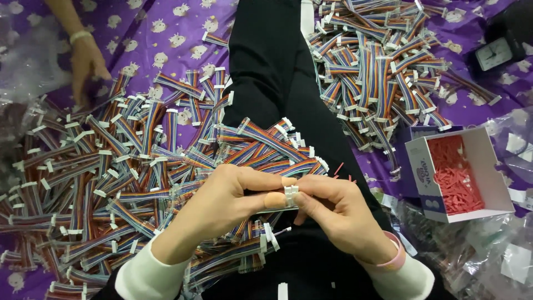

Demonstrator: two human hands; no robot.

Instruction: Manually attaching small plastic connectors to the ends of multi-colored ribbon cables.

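Sleeves: white cuffs framed the bottom of the view, nearest the camera, with a pink band on the right wrist.
Left hand: the left hand was curled closed, thumb and forefinger pinching the white connector, apparently to steady it.
Right hand: the right hand met it from the other side, fingertips closed on the same connector, so both hands shared one small part.
Connector's place: it sat between the two hands, above the black-clad lap, at the end of a rainbow ribbon cable running back under the left palm.
Lap bundle: just beyond the connector, a loose bundle of ribbon cables lay across the lap, within easy reach.
Left heap: left of the connector, a broad pile of the same cables covered a purple printed cloth.
Right heap: beyond and to the right of the connector, a second pile lay on the cloth.
Box: right of the connector stood an open white carton with a blue end panel, full of small red pieces; its open top faced the hands.
Bags: clear plastic bags crowded below the box.
Other person: far left of the connector, another person's hand rested on the cloth.
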